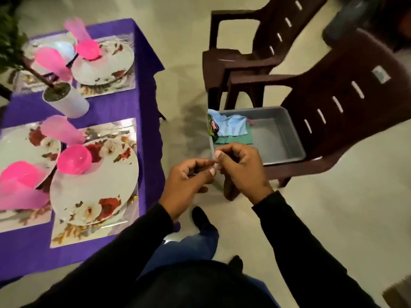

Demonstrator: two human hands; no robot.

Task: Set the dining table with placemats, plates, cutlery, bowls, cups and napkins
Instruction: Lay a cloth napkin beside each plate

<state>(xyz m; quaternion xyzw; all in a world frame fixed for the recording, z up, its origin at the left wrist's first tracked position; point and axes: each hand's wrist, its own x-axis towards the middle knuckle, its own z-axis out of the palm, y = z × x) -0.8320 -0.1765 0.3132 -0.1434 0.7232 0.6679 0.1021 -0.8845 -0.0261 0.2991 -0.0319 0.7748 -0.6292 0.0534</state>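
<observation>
Both hands, my left grip (pixel 189 176) and right grip (pixel 241 167), curl fingertip to fingertip, pinching something too small to tell, just before the grey tub (pixel 282 138) holding folded napkins (pixel 233 130), right of the desk (pixel 124 107).

No readable text, numbers or brands anywhere. Only a small pale sticker (pixel 381 74) on the back of the brown chair (pixel 347 92), up and to the right of the right hand (pixel 242 168), its print too blurred to make out.
</observation>
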